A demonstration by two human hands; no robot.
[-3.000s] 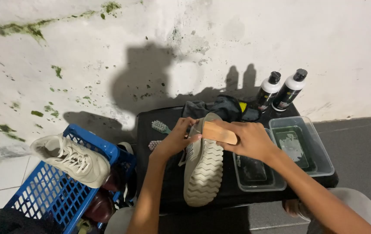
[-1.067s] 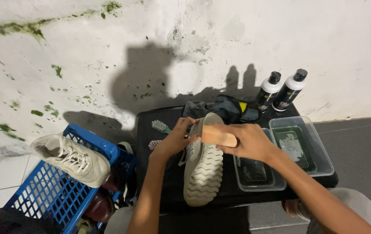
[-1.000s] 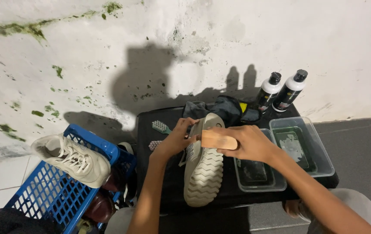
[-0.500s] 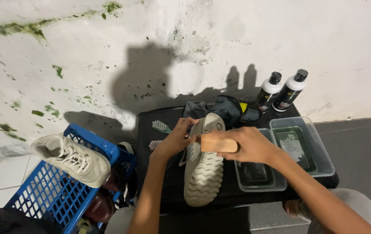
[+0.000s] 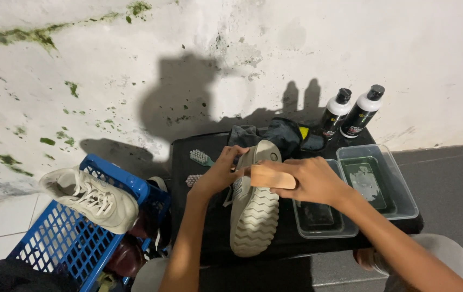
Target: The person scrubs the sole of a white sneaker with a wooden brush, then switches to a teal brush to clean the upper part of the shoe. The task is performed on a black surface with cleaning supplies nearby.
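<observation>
Our left hand (image 5: 221, 172) wraps its fingers round the side of a pale shoe (image 5: 254, 208) that lies sole up on the black table (image 5: 188, 157). Our right hand (image 5: 310, 178) pinches a wooden brush (image 5: 271, 177) flat on the sole. Two clear tubs (image 5: 404, 200) sit just past our right fingers, and two bottles (image 5: 350, 112) stand beyond them. A blue basket (image 5: 66, 243) sits well left of our left fingers.

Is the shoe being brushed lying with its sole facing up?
Yes, the shoe on the black table shows its ridged sole upward, with the right hand pressing a wooden brush against it.
</observation>
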